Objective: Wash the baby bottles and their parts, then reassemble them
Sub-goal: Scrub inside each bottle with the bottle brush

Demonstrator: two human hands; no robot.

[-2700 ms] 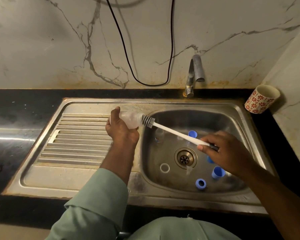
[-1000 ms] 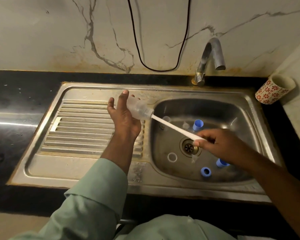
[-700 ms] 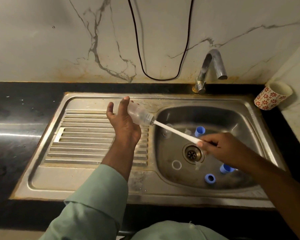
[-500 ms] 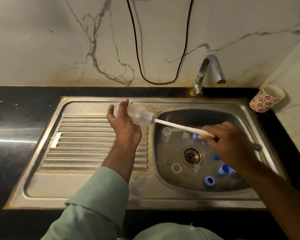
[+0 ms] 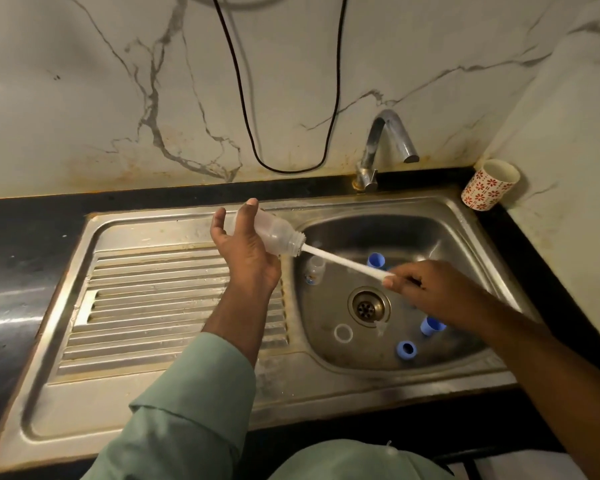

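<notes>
The left hand [image 5: 246, 251] holds a clear plastic baby bottle [image 5: 274, 235] above the seam between the ribbed draining board and the basin of the stainless steel sink [image 5: 187, 386]. The bottle lies tilted, its open neck pointing toward 4 o'clock; the thumb and one finger stand fairly straight while the palm cradles the bottle's body, and the remaining fingers are hidden behind it. The right hand [image 5: 426, 289], at 3 o'clock from the bottle, has its grip closed around the white handle of a long bottle brush [image 5: 340, 261], whose head is pushed inside the bottle's neck.

In the basin, a small clear bottle part [image 5: 315, 270] stands at 10 o'clock from the round metal drain [image 5: 368, 305]. A white ring [image 5: 343, 333] lies at 7 o'clock from the drain. Blue plastic caps sit at 12 o'clock [image 5: 376, 260], 4 o'clock [image 5: 430, 327] and 5 o'clock [image 5: 407, 349].

A curved chrome tap [image 5: 385, 147] rises at the sink's back edge. A white cup with red flowers [image 5: 489, 185] rests on the black counter [image 5: 21, 258] at the far right corner. A black cable [image 5: 246, 109] hangs down the marble wall.
</notes>
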